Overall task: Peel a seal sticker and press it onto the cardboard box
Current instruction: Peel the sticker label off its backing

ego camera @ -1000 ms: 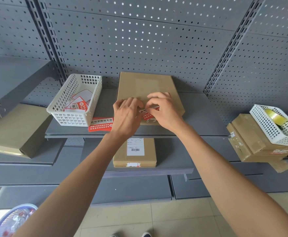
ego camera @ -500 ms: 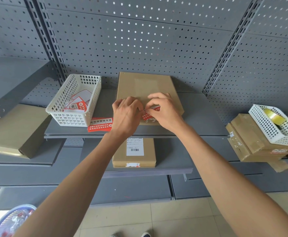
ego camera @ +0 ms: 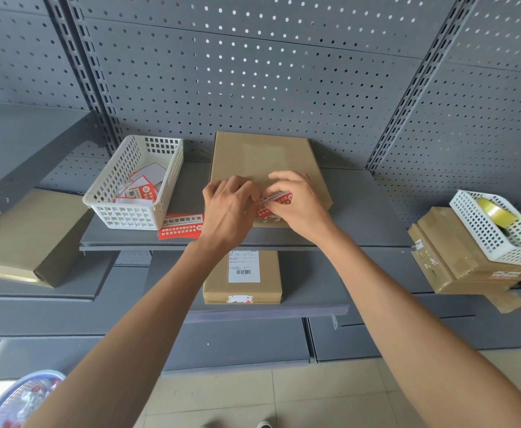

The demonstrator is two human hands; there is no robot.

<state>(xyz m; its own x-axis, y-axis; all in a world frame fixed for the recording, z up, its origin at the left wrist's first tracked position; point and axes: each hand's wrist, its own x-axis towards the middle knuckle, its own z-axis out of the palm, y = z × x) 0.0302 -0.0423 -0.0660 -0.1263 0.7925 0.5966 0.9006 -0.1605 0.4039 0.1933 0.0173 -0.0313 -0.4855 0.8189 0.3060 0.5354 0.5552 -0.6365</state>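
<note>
red and white, the seal sticker [ego camera: 274,204] sits between both hands at the centre of the frame, just above the near edge of the cardboard box [ego camera: 265,156] on the grey shelf [ego camera: 361,217]. over the last second little has moved, yet the strip's upper edge now shows lifted and turned toward me, where it lay flatter before — so i judge the peel has started and isn't finished. my left hand [ego camera: 228,208] pinches the sticker's left end with curled fingers; my right hand [ego camera: 296,205] is curled round its right side, holding it over the box. nothing is pressed down yet (the backing, if any, i can't make out). a white basket [ego camera: 135,208] of spare stickers stands at centre left, another red sticker [ego camera: 180,227] just beside it.
</note>
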